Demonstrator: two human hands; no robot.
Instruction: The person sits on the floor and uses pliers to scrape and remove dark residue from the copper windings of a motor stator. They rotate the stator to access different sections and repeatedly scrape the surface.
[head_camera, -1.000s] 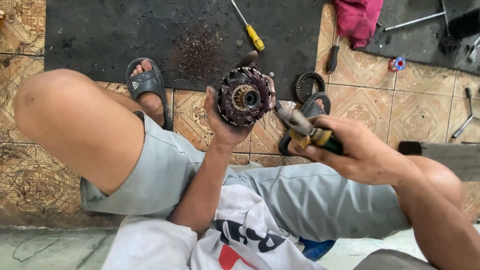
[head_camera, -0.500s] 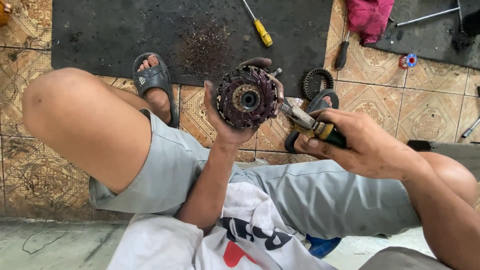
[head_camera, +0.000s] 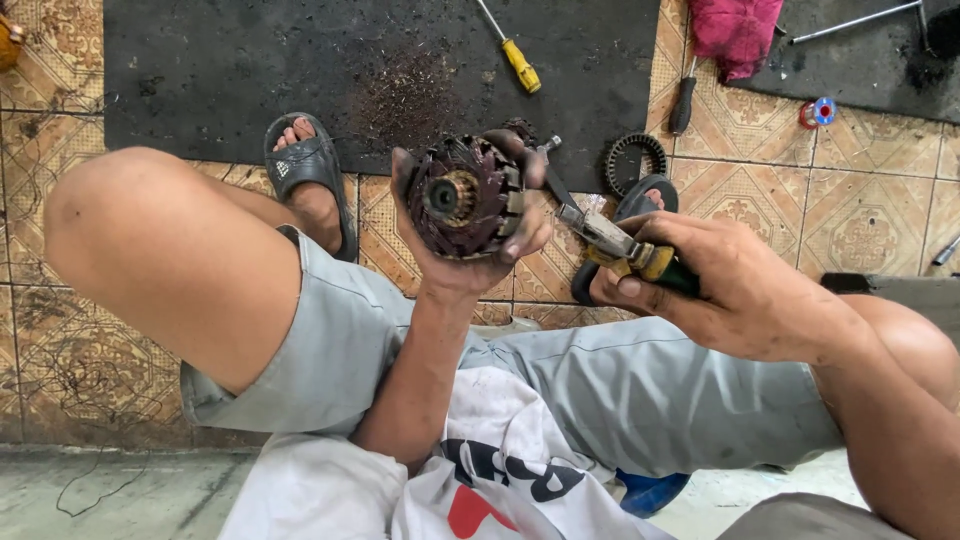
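My left hand (head_camera: 470, 255) is raised in front of me and grips a round motor stator (head_camera: 462, 196) with dark copper windings and a brass-coloured hub in its centre. My right hand (head_camera: 720, 285) is closed around the green and yellow handles of a pair of pliers (head_camera: 610, 238). The plier jaws point left and reach the right edge of the stator, close to my left fingers. I sit on the floor in grey shorts, both knees bent, each foot in a dark sandal.
A black rubber mat (head_camera: 220, 70) with metal shavings lies ahead. On it a yellow-handled screwdriver (head_camera: 512, 52). A black toothed ring (head_camera: 636, 160), a black-handled screwdriver (head_camera: 683, 100), a pink rag (head_camera: 738, 30) and a small red-blue spool (head_camera: 818, 112) lie on the patterned tiles.
My right hand brought the pliers leftward up to the stator's edge. My left hand turned the stator a little, showing more of its side.
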